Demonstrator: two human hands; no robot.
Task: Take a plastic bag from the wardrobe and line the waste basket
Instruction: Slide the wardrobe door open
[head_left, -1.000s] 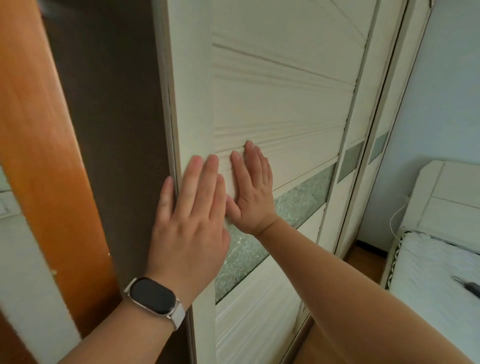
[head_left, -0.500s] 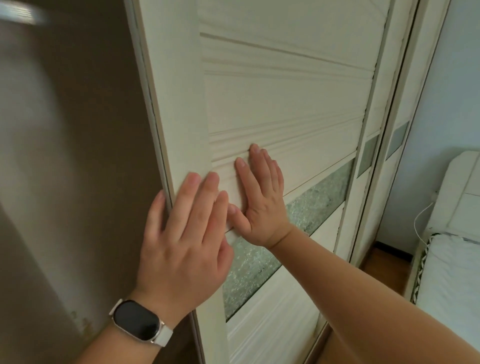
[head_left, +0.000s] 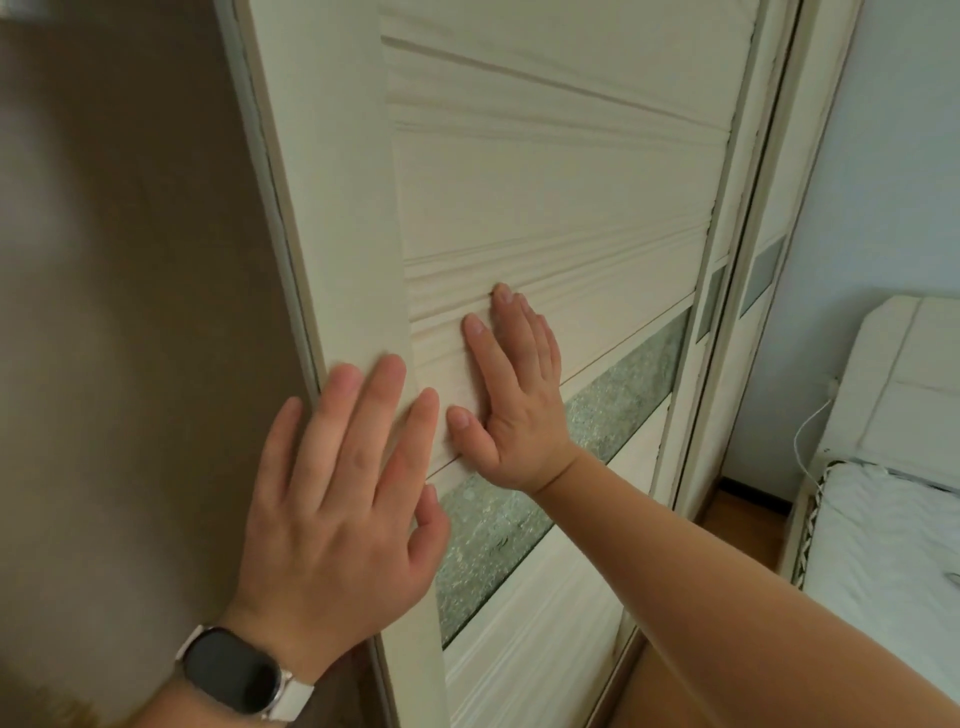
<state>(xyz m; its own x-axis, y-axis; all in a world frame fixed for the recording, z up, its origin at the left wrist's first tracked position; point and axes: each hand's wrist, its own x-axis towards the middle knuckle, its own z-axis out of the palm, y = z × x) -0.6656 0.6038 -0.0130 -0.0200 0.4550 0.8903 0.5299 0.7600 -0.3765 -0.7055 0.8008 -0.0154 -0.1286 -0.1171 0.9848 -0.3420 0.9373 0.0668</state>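
Observation:
A cream sliding wardrobe door (head_left: 545, 171) with ribbed panels and a frosted glass strip (head_left: 524, 499) fills the middle of the view. My left hand (head_left: 337, 504), with a dark watch on a white strap at the wrist, lies flat with fingers spread on the door's left stile. My right hand (head_left: 514, 400) presses flat on the ribbed panel just to the right of it. Neither hand holds anything. The door's left edge sits against a brown surface (head_left: 140, 312). No plastic bag or waste basket is in view.
A second wardrobe door (head_left: 753, 291) runs behind the first toward the right. At the far right stands a bed with a white mattress (head_left: 883, 545) and cream headboard (head_left: 914, 379); a white cable (head_left: 810, 431) hangs beside it. Wooden floor (head_left: 743, 525) shows between wardrobe and bed.
The view has swung right and closer; the orange door at the left is gone from sight. Both hands stay flat on the wardrobe door, slightly lower in view.

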